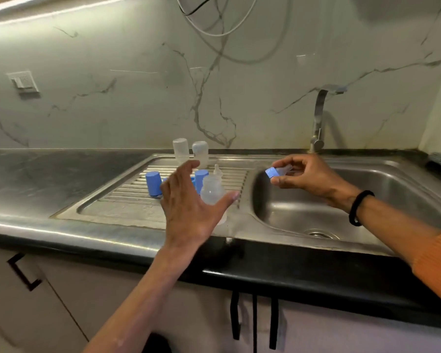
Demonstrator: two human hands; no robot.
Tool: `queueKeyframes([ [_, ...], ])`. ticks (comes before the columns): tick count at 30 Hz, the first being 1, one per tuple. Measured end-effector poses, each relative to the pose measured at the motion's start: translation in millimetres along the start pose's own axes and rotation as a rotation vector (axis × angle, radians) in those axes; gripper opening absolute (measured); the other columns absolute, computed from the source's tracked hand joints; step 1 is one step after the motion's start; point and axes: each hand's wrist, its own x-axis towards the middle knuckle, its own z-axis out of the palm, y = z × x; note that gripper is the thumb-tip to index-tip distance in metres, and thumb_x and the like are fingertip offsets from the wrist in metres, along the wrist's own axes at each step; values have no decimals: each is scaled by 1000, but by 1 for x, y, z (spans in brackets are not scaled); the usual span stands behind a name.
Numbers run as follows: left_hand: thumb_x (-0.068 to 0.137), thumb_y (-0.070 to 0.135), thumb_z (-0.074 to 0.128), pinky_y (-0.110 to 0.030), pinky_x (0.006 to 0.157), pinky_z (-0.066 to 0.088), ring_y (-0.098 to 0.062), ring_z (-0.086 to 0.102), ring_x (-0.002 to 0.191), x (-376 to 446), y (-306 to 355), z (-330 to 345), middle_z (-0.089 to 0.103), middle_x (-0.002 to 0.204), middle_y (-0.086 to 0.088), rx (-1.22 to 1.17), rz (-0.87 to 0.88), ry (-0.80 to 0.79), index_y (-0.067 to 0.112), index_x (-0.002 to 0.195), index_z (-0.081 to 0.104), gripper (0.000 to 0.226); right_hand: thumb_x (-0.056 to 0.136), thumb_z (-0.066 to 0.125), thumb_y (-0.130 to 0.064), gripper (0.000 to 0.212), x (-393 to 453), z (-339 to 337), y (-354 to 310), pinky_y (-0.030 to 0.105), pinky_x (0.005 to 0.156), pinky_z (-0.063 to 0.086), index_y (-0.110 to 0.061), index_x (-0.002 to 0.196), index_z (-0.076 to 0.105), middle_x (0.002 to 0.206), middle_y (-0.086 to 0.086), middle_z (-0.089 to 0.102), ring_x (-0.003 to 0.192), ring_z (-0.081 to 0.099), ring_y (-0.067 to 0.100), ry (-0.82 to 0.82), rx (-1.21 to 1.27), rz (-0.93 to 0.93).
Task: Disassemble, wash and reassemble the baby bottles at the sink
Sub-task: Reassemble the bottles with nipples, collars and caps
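Right hand (308,178) pinching light, soft, likely slippery nipple-and-ring (276,172) over sink (382,189); left hand (189,202) spread beside light, stiff bottle (211,191) at 9 o'clock—best gripped round body.

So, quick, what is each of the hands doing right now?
Left hand: open, fingers spread around the clear plastic bottle body on the steel drainboard, not gripping it.
Right hand: pinching a blue screw ring with clear teat.
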Motion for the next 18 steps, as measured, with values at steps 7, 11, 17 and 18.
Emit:
queueKeyframes([
  [7,79,62,77,-45,108,45,-26,55,129,14,-15,14,60,140,-2,39,-98,-308,25,147,46,84,65,98,-29,47,0,-3,1,35,74,65,-20,107,77,102,-3,77,95,76,17,18,77,1],
  [11,84,56,77,-41,106,43,-26,51,132,35,2,42,53,146,-3,79,85,-393,37,151,40,79,76,89,-31,43,4,-10,0,32,75,64,-16,113,76,104,5,79,94,78,26,29,223,5],
  [17,74,36,90,-34,80,42,-27,58,100,68,38,104,60,108,-4,23,289,-522,25,131,41,76,81,87,-19,43,4,-38,5,37,75,65,-17,123,74,114,4,77,94,78,30,29,235,59],
  [18,72,35,91,-35,77,41,-27,57,95,71,42,113,61,104,-3,13,308,-512,23,125,43,72,80,88,-17,42,3,-44,9,36,75,65,-19,120,76,116,1,75,95,78,27,35,197,59],
])
